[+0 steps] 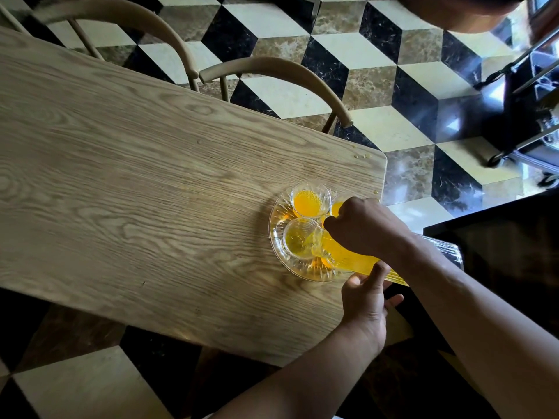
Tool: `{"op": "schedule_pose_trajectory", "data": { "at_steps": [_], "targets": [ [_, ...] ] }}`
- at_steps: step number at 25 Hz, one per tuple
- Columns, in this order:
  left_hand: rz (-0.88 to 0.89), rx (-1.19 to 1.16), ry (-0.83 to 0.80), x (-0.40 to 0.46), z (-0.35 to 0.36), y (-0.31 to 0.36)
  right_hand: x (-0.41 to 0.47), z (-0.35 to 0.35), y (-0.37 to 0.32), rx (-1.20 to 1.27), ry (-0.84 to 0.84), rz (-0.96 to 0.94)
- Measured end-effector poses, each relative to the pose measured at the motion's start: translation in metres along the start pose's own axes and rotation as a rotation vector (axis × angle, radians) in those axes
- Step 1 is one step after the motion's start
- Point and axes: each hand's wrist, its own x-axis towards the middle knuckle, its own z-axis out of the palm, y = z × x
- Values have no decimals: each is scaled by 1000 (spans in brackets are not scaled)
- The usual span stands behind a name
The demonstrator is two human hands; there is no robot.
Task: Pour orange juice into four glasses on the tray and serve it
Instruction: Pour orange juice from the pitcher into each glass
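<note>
Pouring stage, seen from above. My right hand (pixel 363 225) is closed around the upper part of the ribbed glass pitcher (pixel 360 261), which is tipped nearly level with its spout over the near-left glass (pixel 298 238). My left hand (pixel 364 297) cups the pitcher's underside from below, fingers curled against it, at the near edge of the clear round tray (pixel 278 234). The tray sits on the wooden table (pixel 136 176), close to its right-hand corner.

Progress, as I judge it: the far-left glass (pixel 308 198) holds a good depth of orange juice and looks finished. A second juice-filled glass (pixel 336 207) shows partly behind my right hand. The near-left glass carries only a pale, shallow layer, so it is the one being filled. The fourth glass is hidden under the pitcher and my hand; I cannot tell its level.

Left to do: top up the current glass, check the hidden one, set the pitcher down, then carry the tray to serve. A few droplets (pixel 361 156) lie on the table near the corner.
</note>
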Motion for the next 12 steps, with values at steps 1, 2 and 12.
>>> {"op": "schedule_pose_trajectory", "data": {
  "at_steps": [1, 2, 12],
  "targets": [
    [-3, -3, -4, 0, 1, 0, 1, -1, 0, -2, -5, -1],
    [-5, -10, -9, 0, 2, 0, 2, -2, -1, -3, -11, -2],
    [-73, 56, 20, 3, 3, 3, 6, -7, -8, -53, -25, -5]
  ]
}}
